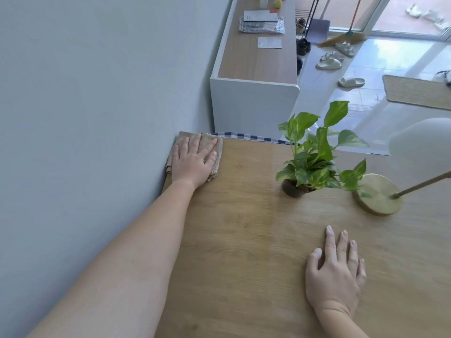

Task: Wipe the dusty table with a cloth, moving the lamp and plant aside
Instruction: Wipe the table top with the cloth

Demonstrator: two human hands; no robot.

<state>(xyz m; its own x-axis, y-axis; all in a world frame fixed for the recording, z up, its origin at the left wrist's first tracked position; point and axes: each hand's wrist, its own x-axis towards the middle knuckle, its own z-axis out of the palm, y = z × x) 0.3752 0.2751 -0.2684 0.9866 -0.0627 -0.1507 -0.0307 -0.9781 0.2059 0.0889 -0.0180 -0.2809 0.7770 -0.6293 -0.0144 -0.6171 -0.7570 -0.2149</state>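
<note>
That lamp shade (424, 145) at 3 o'clock is just a blurry white blob chopped by the frame edge, same with its stem (424, 185). The left hand (192, 159) at 10 o'clock covers most of the cloth (183, 139). The plant's leaves (314, 152) hide most of the pot (291, 189). The papers (262, 21) up at 12 o'clock are way too small to read.

The left hand (192, 162) reaches far forward on a straight bare arm, palm down, fingers straight (slightly fanned). The right hand (335, 272) lies nearer, palm down, fingers spread.
</note>
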